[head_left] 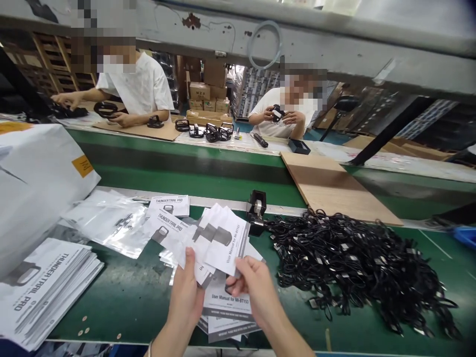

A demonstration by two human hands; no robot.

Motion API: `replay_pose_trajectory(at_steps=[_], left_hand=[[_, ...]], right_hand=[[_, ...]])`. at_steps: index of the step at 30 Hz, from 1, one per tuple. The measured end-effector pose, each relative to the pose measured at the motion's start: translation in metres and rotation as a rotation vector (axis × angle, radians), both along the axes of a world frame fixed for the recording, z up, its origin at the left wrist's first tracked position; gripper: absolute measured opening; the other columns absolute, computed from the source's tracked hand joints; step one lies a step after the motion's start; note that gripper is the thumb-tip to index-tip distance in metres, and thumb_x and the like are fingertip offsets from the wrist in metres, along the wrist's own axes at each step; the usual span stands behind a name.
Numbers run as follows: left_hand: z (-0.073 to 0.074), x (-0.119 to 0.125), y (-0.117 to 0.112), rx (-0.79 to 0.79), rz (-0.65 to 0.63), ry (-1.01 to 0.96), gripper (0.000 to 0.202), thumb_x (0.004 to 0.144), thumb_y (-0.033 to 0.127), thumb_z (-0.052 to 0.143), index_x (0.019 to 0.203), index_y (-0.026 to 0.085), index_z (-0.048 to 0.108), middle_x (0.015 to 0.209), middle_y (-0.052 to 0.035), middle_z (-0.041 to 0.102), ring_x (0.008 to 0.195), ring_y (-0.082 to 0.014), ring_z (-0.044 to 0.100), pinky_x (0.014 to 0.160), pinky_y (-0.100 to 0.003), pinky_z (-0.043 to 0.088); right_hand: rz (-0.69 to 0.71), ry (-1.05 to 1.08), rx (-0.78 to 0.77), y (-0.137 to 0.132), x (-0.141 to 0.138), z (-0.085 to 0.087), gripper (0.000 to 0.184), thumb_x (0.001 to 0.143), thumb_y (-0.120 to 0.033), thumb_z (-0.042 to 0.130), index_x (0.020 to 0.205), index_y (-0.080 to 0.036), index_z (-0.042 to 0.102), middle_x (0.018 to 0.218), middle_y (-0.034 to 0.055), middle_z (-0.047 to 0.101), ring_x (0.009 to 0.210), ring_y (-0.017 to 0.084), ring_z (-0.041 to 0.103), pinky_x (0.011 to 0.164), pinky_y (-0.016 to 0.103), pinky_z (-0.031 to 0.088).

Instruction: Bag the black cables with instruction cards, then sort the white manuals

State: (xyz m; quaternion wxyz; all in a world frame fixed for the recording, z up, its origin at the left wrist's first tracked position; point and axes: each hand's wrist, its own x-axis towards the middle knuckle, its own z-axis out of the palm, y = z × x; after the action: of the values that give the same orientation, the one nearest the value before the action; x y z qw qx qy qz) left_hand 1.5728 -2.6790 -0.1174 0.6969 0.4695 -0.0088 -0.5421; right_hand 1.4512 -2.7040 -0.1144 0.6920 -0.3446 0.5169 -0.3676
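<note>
A fanned bunch of printed user manuals (223, 235) is held between my two hands above the green table. My left hand (188, 290) grips their lower left side, thumb on top. With thumb and fingers closed, my right hand (253, 282) pinches the corner of the manual at the right of the fan. More user manuals (230, 310) lie in a loose pile beneath my hands. Just beyond, Thunder Trail Pro leaflets (169, 228) rest near clear plastic bags (119, 225).
A big heap of black cables (345, 263) covers the right side. At left are a leaflet stack (48, 292) and a white sack (37, 183). A tape dispenser (257, 210) stands behind the manuals. Two people sit across the green conveyor (186, 166), handling black parts; a wooden board (334, 183) spans it.
</note>
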Motion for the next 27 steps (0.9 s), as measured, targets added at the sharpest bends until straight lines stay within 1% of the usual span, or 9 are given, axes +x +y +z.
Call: replay_pose_trajectory(at_steps=[3, 5, 8, 9, 12, 16, 18, 22, 27], left_hand=[[-0.002, -0.008, 0.005, -0.002, -0.042, -0.053, 0.057, 0.071, 0.036, 0.069, 0.122, 0.022, 0.049, 0.114, -0.0078, 0.064, 0.106, -0.0231, 0.059, 0.084, -0.032, 0.052], [-0.003, -0.005, 0.007, 0.048, -0.059, -0.145, 0.057, 0.066, 0.032, 0.074, 0.117, 0.020, 0.052, 0.108, -0.0083, 0.066, 0.099, -0.0242, 0.062, 0.082, -0.034, 0.052], [-0.003, 0.013, 0.008, 0.090, -0.158, -0.501, 0.038, 0.065, 0.036, 0.072, 0.097, 0.018, 0.062, 0.093, -0.0076, 0.070, 0.088, -0.0249, 0.065, 0.075, -0.035, 0.053], [-0.003, 0.020, 0.007, 0.078, -0.210, -0.630, 0.031, 0.064, 0.037, 0.073, 0.088, 0.019, 0.065, 0.085, -0.0067, 0.071, 0.082, -0.0252, 0.066, 0.072, -0.034, 0.053], [-0.004, 0.034, 0.004, 0.010, -0.347, -0.827, 0.025, 0.053, 0.034, 0.079, 0.069, 0.020, 0.066, 0.071, -0.0041, 0.068, 0.072, -0.0253, 0.064, 0.068, -0.034, 0.050], [-0.013, 0.029, 0.006, -0.015, -0.292, -0.978, 0.052, 0.056, 0.030, 0.076, 0.104, 0.023, 0.058, 0.096, -0.0045, 0.063, 0.094, -0.0263, 0.058, 0.083, -0.038, 0.045], [-0.022, 0.020, 0.011, -0.036, -0.271, -1.003, 0.060, 0.062, 0.030, 0.072, 0.115, 0.023, 0.047, 0.096, -0.0036, 0.059, 0.092, -0.0241, 0.058, 0.083, -0.038, 0.045], [-0.037, 0.009, 0.018, -0.175, -0.209, -1.020, 0.050, 0.072, 0.031, 0.065, 0.114, 0.024, 0.041, 0.080, 0.0005, 0.058, 0.092, -0.0218, 0.059, 0.086, -0.039, 0.044], [-0.045, 0.016, 0.016, -0.179, -0.234, -1.089, 0.062, 0.070, 0.032, 0.069, 0.122, 0.026, 0.036, 0.090, -0.0004, 0.060, 0.099, -0.0233, 0.056, 0.095, -0.045, 0.036]], right_hand=[[0.143, 0.148, -0.038, 0.009, 0.016, -0.013, 0.042, 0.073, -0.057, 0.054, 0.058, -0.019, 0.042, 0.039, -0.0029, 0.052, 0.029, 0.006, 0.036, 0.035, 0.019, 0.027], [0.239, 0.313, -0.182, 0.008, 0.006, -0.012, 0.040, 0.074, -0.055, 0.053, 0.059, -0.020, 0.042, 0.042, -0.0038, 0.050, 0.035, 0.008, 0.039, 0.038, 0.021, 0.030], [0.099, 0.571, -0.440, -0.007, -0.026, -0.004, 0.031, 0.068, -0.044, 0.066, 0.079, -0.020, 0.050, 0.072, 0.0014, 0.060, 0.066, 0.017, 0.056, 0.061, 0.029, 0.045], [0.050, 0.587, -0.501, -0.012, -0.035, -0.001, 0.039, 0.064, -0.039, 0.070, 0.092, -0.021, 0.050, 0.090, 0.0046, 0.061, 0.082, 0.020, 0.057, 0.072, 0.033, 0.046], [0.129, 0.375, -0.579, -0.023, -0.048, -0.001, 0.063, 0.066, -0.031, 0.070, 0.120, -0.024, 0.038, 0.115, 0.0078, 0.054, 0.104, 0.022, 0.052, 0.090, 0.038, 0.040], [0.097, 0.039, -0.493, -0.019, -0.034, -0.018, 0.059, 0.074, -0.029, 0.064, 0.124, -0.024, 0.033, 0.095, 0.0045, 0.059, 0.092, 0.020, 0.058, 0.087, 0.036, 0.043], [0.040, -0.021, -0.466, -0.012, -0.025, -0.025, 0.061, 0.072, -0.029, 0.067, 0.123, -0.025, 0.035, 0.095, 0.0043, 0.058, 0.090, 0.020, 0.057, 0.083, 0.035, 0.045], [-0.053, -0.002, -0.506, -0.001, -0.020, -0.030, 0.047, 0.072, -0.032, 0.068, 0.112, -0.027, 0.044, 0.085, 0.0005, 0.053, 0.079, 0.017, 0.055, 0.074, 0.031, 0.047], [-0.048, 0.026, -0.640, 0.002, -0.029, -0.035, 0.047, 0.074, -0.046, 0.064, 0.112, -0.025, 0.046, 0.092, 0.0047, 0.057, 0.098, 0.023, 0.052, 0.088, 0.037, 0.041]])
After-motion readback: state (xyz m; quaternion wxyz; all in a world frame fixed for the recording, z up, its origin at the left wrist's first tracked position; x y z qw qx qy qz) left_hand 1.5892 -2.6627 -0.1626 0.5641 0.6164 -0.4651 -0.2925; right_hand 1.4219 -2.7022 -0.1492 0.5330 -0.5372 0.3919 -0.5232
